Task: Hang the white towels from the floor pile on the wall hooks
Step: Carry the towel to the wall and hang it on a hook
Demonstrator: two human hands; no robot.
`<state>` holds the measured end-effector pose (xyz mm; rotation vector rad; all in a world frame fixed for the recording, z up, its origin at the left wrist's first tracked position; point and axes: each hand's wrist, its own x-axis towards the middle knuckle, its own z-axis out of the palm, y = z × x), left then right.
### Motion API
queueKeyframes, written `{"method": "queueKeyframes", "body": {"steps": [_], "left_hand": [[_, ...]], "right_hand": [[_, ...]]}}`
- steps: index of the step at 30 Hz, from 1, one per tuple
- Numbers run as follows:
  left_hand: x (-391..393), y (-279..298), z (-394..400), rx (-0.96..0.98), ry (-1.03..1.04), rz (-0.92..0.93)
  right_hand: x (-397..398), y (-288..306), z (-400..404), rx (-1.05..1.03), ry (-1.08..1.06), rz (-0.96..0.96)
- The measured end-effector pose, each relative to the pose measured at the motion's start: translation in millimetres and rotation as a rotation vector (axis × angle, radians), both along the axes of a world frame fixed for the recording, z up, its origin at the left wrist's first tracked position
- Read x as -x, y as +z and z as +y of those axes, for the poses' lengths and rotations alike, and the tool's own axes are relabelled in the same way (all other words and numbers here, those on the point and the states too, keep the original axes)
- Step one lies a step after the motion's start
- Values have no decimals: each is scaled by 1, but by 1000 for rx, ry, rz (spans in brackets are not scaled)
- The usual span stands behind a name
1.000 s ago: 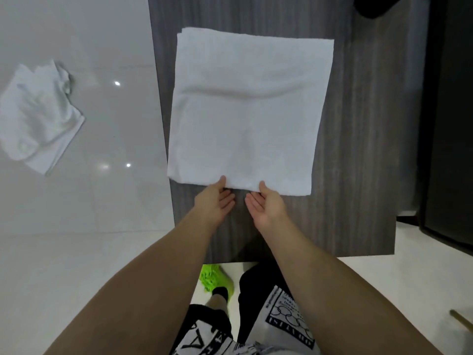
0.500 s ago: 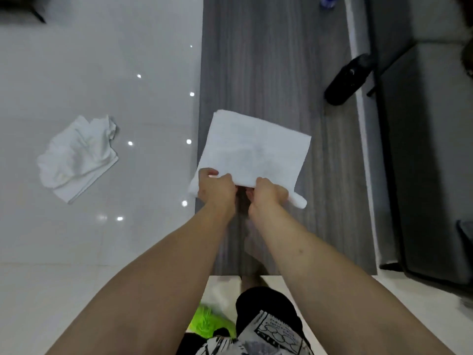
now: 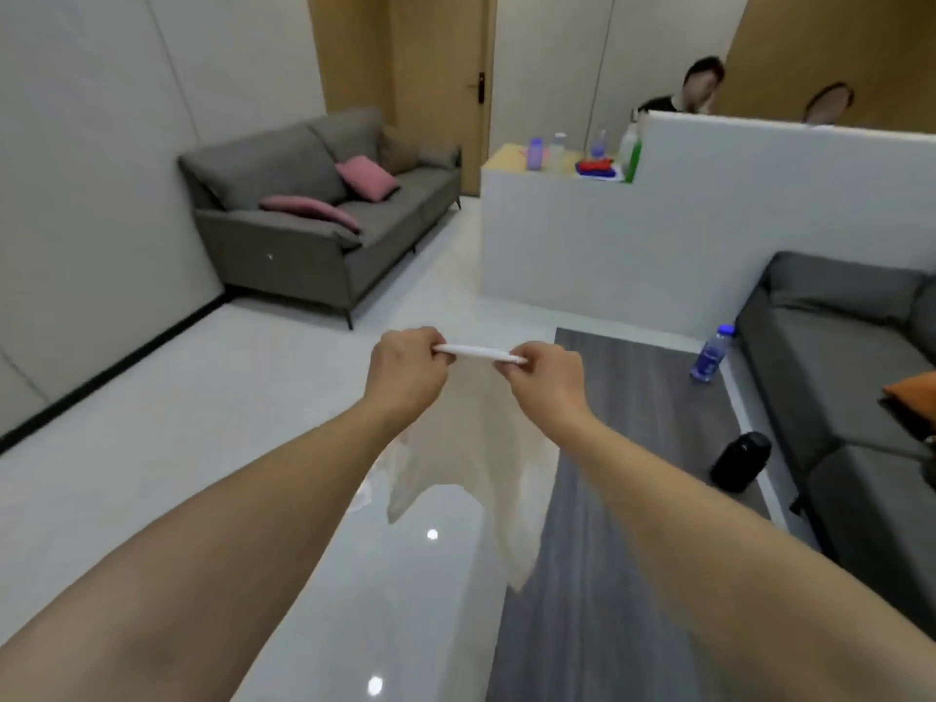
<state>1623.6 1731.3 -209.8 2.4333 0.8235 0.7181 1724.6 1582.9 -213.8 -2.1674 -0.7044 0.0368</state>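
Hands left (image 3: pixel 405 367) and right (image 3: pixel 544 374) each pinch the top edge of a hanging white cloth towel (image 3: pixel 473 448)

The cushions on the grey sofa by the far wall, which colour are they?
Pink, both cushions, seen in the head view.

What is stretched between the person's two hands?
In the head view, the top edge of a white towel spans from the left hand to the right hand; the rest hangs below.
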Motion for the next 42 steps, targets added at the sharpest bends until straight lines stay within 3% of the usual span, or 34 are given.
{"method": "queueKeyframes", "body": {"steps": [6,9,11,16,28,34,42], "left_hand": [[152,94,88,-269,257,-26],[238,123,125,-332,430,3],[299,136,146,-333,529,-15],[451,159,178,-198,768,-109],[777,181,190,-111,1320,-347],[908,176,141,-107,1626,-362],[1059,145,40,-102,1944,-371]], "right_hand": [[110,90,122,50,262,-447],[174,122,182,-69,418,-699],[222,137,222,-136,581,-765],[361,154,303,-269,998,-408],[713,172,434,-427,1734,-16],[882,172,436,-412,2085,97],[1087,149,372,-359,2372,76]]}}
